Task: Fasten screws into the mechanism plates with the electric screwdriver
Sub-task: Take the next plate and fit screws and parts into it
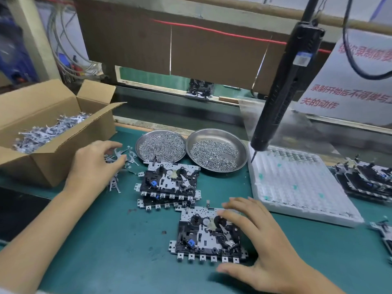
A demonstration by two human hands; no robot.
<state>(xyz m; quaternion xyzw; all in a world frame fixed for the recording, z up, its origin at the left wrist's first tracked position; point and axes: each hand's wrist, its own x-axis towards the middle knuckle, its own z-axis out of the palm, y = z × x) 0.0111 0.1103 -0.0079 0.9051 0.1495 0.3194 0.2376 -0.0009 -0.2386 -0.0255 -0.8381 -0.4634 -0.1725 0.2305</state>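
Observation:
A mechanism plate (203,234) lies on the green mat near me. My right hand (263,242) rests over its right side, fingers spread on top and thumb under the front edge. A stack of two more mechanism plates (167,183) sits behind it. My left hand (93,164) reaches into a loose pile of small grey metal levers (123,158), fingers curled among them. The black electric screwdriver (282,88) hangs untouched on its cable above the right side, tip down. Two steel dishes of screws (161,145) (214,153) stand behind the plates.
An open cardboard box (42,132) of grey metal levers stands at the left. A white foam tray (297,185) lies at the right, with more mechanism plates (364,179) beyond it. A conveyor channel with cardboard panels runs along the back.

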